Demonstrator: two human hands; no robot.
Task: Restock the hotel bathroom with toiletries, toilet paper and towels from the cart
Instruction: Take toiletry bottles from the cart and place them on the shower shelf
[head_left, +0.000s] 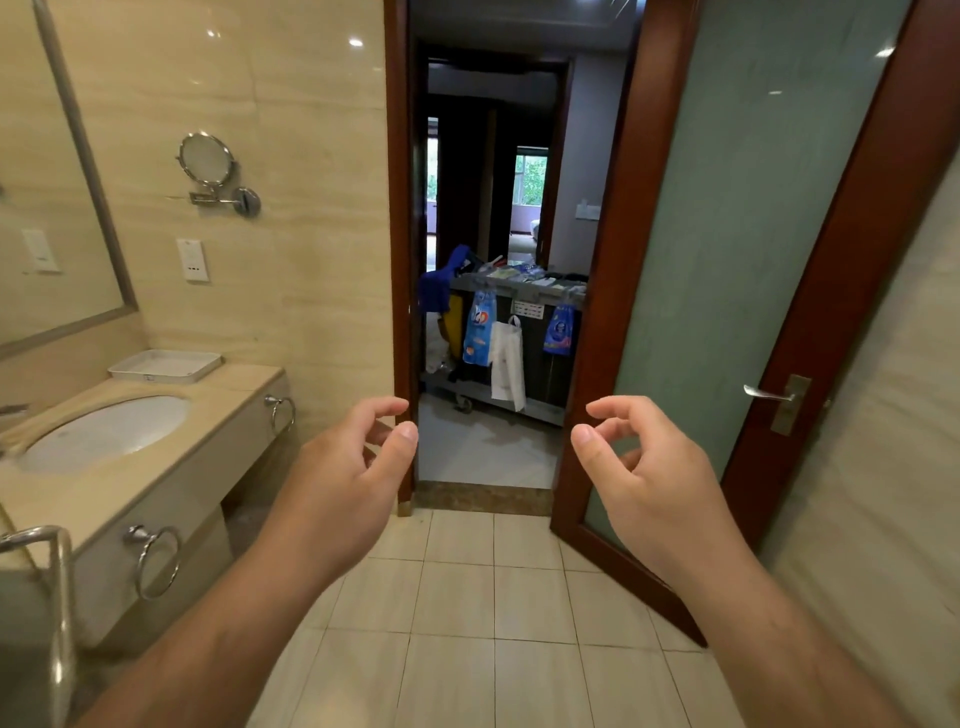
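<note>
Beige surface (156, 470) with white tray (165, 370) at nine o'clock, cart (525, 297) at twelve, bag labels illegible, left hand (343, 480) and right hand (655, 480) loosely curled, empty

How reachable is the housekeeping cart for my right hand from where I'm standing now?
Probably not reachable yet. The right hand hovers empty inside the bathroom, while the cart stands well beyond the threshold. The door is open and nothing blocks the way, so walking through should bring it within reach.

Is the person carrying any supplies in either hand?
No: the left hand and right hand are loosely curled and hold nothing; the cart stands beyond the doorway.
</note>
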